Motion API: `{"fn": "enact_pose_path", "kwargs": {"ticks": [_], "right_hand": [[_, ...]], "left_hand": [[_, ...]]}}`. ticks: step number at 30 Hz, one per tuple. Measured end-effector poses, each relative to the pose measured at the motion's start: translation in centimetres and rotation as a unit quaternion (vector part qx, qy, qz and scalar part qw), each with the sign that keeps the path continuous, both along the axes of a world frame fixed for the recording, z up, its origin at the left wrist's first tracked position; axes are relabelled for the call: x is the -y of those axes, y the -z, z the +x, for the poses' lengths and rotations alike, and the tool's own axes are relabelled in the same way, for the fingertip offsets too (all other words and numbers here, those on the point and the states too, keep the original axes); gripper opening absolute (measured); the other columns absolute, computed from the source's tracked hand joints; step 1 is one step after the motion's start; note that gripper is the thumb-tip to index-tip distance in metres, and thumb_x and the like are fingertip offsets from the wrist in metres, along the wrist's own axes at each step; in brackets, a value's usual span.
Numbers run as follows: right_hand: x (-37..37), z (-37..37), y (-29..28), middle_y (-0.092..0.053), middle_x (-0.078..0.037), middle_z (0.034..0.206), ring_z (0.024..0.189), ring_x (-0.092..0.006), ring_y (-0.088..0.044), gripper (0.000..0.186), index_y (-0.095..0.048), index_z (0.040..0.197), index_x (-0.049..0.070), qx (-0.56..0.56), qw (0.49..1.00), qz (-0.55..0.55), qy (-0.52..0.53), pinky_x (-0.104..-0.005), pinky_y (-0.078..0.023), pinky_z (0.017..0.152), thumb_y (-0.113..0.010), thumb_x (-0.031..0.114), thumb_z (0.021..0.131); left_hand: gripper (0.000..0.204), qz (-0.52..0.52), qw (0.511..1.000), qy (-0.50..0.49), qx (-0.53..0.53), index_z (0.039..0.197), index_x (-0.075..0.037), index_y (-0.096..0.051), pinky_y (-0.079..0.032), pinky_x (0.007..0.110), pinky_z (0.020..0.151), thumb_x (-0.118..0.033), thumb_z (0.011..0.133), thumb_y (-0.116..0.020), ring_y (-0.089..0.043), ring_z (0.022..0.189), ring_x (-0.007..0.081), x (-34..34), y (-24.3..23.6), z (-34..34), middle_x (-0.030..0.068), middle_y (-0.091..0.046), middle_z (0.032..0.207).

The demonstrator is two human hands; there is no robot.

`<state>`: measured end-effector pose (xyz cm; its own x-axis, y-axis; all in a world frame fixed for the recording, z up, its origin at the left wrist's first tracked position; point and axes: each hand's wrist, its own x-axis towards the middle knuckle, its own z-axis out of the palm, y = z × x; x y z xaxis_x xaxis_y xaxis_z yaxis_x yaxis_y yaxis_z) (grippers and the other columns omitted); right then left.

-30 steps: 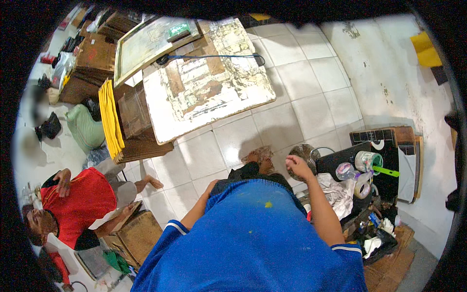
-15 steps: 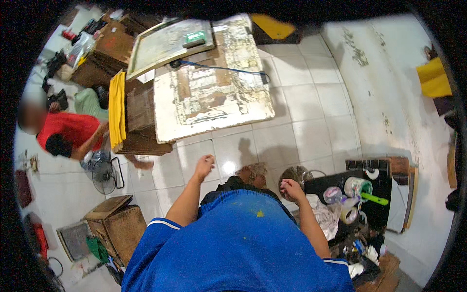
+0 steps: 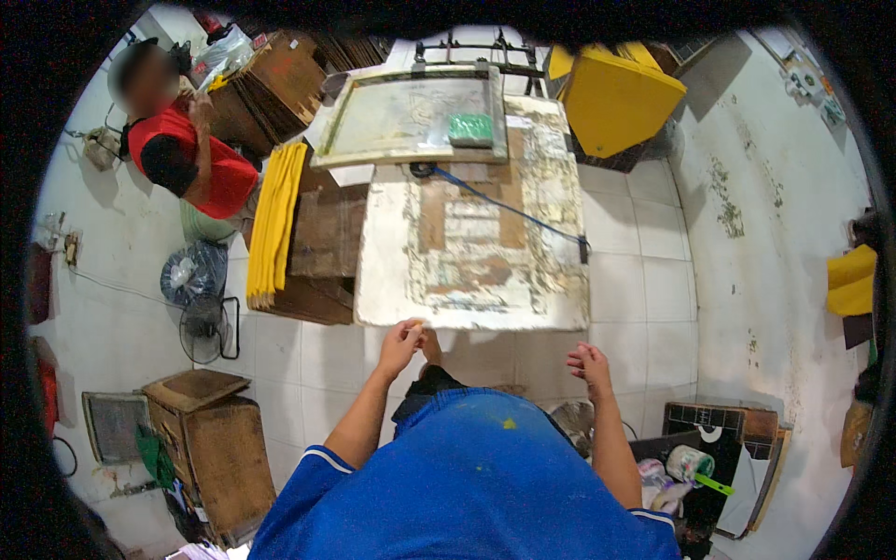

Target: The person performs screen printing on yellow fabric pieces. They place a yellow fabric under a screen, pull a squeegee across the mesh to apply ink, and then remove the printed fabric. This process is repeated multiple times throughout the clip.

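The left hand [image 3: 401, 345] is half curled, its hold unclear; the right hand [image 3: 592, 370] is loosely open, seemingly empty. The paint-crusted white rectangular worktop [image 3: 385, 280] looks stiff, heavy — best gripped by near edge.

Framed screen [image 3: 397, 117] on table [image 3: 383, 285] — fan [image 3: 201, 334] left, wall [image 3: 775, 308] right.

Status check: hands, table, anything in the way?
Left hand by table front edge, contact unclear. Right hand loosely open, apart from it. Frame at far end, green block on it.
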<state>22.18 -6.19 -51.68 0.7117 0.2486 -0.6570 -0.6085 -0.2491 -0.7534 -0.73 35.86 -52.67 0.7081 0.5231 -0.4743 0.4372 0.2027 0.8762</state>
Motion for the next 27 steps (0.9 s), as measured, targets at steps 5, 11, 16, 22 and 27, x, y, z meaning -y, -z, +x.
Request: {"fn": "enact_pose_path", "kwargs": {"ticks": [5, 11, 16, 22, 27], "right_hand": [[-12.0, 3.2, -0.9, -0.073, -0.008, 0.103, 0.082, -0.0141, -0.070, 0.034, -0.061, 0.128, 0.007, 0.050, 0.996, 0.004, 0.080, -0.0252, -0.054, 0.066, -0.059, 0.032, 0.105], [-26.2, 6.5, -4.4, -0.073, -0.007, 0.107, 0.086, -0.0125, -0.070, 0.042, -0.061, 0.133, 0.004, 0.084, 0.987, 0.006, -0.140, -0.0278, -0.053, 0.073, -0.062, 0.034, 0.104], [-36.6, 13.9, -4.4, -0.068, -0.013, 0.120, 0.104, -0.0214, -0.067, 0.048, -0.059, 0.136, 0.002, 0.159, 0.950, 0.001, -0.270, -0.0341, -0.054, 0.084, -0.068, 0.032, 0.100], [-44.9, 21.5, -2.6, -0.059, -0.022, 0.119, 0.115, -0.0411, -0.055, 0.052, -0.057, 0.138, 0.001, 0.386, 0.843, -0.152, -0.343, -0.0491, -0.049, 0.097, -0.069, 0.029, 0.095], [-48.6, 22.3, -0.1, -0.064, -0.018, 0.109, 0.112, -0.0393, -0.058, 0.034, -0.067, 0.115, 0.009, 0.408, 0.795, -0.234, -0.384, -0.0544, -0.040, 0.099, -0.071, 0.035, 0.093]], "left_hand": [[0.037, -0.001, 0.997, -0.021, 0.070, 0.130, 0.000, -0.062, -0.054, 0.027, 0.074, -0.027, 0.104, -0.061, -0.067, 0.081, 0.0124, -11.0, -4.1, 10.5, 0.0067, -0.072, 0.093], [0.034, 0.019, 0.999, 0.043, -0.010, 0.127, -0.005, -0.064, -0.051, 0.029, 0.076, -0.029, 0.102, -0.062, -0.064, 0.083, 0.0122, -22.0, -3.7, 18.2, 0.0032, -0.071, 0.097], [0.033, 0.007, 0.999, -0.034, -0.038, 0.119, -0.007, -0.067, -0.050, 0.029, 0.073, -0.034, 0.100, -0.065, -0.062, 0.085, 0.0112, -27.8, -2.3, 24.4, 0.0023, -0.070, 0.101], [0.029, -0.122, 0.980, -0.160, -0.007, 0.113, -0.005, -0.063, -0.042, 0.025, 0.060, -0.030, 0.099, -0.069, -0.050, 0.068, 0.0071, -29.9, -2.7, 31.0, -0.0033, -0.057, 0.083], [0.033, -0.078, 0.961, -0.258, -0.057, 0.105, -0.011, -0.063, -0.042, 0.031, 0.067, -0.040, 0.093, -0.075, -0.048, 0.075, 0.0110, -32.1, -1.7, 34.5, -0.0002, -0.055, 0.090]]}}
